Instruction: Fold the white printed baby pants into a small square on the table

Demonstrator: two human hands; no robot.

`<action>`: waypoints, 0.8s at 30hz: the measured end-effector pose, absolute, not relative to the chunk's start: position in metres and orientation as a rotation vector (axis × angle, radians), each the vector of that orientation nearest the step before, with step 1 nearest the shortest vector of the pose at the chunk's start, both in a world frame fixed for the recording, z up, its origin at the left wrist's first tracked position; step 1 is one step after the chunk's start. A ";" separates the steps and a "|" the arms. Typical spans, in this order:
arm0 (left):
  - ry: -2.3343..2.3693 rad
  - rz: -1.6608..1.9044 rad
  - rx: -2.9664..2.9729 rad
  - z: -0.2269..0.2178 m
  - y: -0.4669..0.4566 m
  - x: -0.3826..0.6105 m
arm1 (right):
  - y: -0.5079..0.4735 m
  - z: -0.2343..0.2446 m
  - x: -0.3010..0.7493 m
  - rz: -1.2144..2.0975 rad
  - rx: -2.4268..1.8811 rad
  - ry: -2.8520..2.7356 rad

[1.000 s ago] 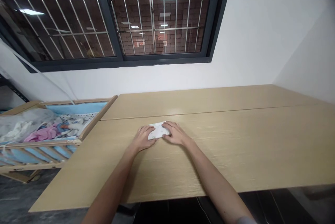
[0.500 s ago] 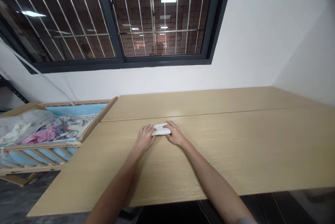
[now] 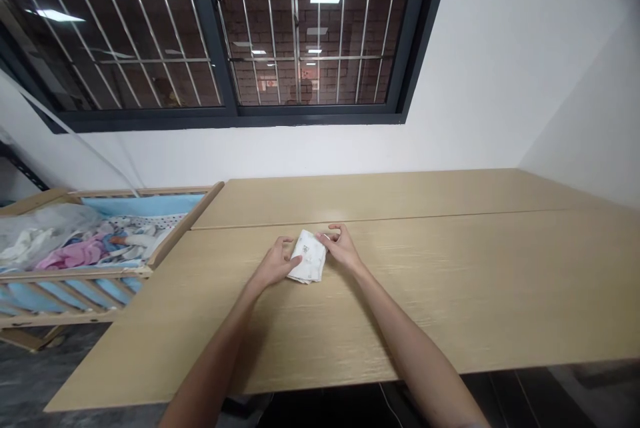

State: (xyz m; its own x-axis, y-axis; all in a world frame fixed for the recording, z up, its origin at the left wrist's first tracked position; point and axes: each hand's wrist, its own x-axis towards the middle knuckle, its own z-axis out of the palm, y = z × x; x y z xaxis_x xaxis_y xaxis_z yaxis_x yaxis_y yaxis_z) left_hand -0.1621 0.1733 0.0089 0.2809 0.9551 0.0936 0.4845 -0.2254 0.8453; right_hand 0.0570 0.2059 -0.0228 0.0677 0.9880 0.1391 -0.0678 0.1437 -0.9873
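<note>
A small folded white cloth (image 3: 309, 259) with a faint print is lifted a little off the light wooden table (image 3: 450, 295), hanging between both hands. My left hand (image 3: 274, 263) pinches its left edge with curled fingers. My right hand (image 3: 340, 249) pinches its upper right corner, thumb and fingers together. Both forearms reach in from the bottom of the view.
A wooden crib (image 3: 100, 241) with blue lining stands at the table's left end, holding pink and white clothes (image 3: 70, 251). A barred dark window (image 3: 225, 35) fills the wall behind. A white wall (image 3: 590, 115) closes the right side.
The cloth lay flat under both pressing hands a second ago. Now both hands pinch it and have raised it, so it hangs open between them.
</note>
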 end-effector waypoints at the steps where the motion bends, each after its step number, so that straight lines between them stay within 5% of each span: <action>1: 1.285 0.816 1.795 0.007 0.172 -0.162 | 0.206 -0.024 0.057 1.110 -1.079 -1.187; 24: 1.415 0.645 1.671 -0.012 0.178 -0.158 | 0.216 -0.053 0.050 0.934 -1.134 -1.329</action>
State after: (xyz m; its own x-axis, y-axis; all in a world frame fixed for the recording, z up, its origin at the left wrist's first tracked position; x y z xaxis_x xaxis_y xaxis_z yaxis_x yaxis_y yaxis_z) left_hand -0.1583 0.1780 -0.0120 0.2330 0.9642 -0.1269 0.5361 -0.0185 0.8439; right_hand 0.0496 0.2159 -0.0526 0.0594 0.9696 0.2376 0.1049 0.2306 -0.9674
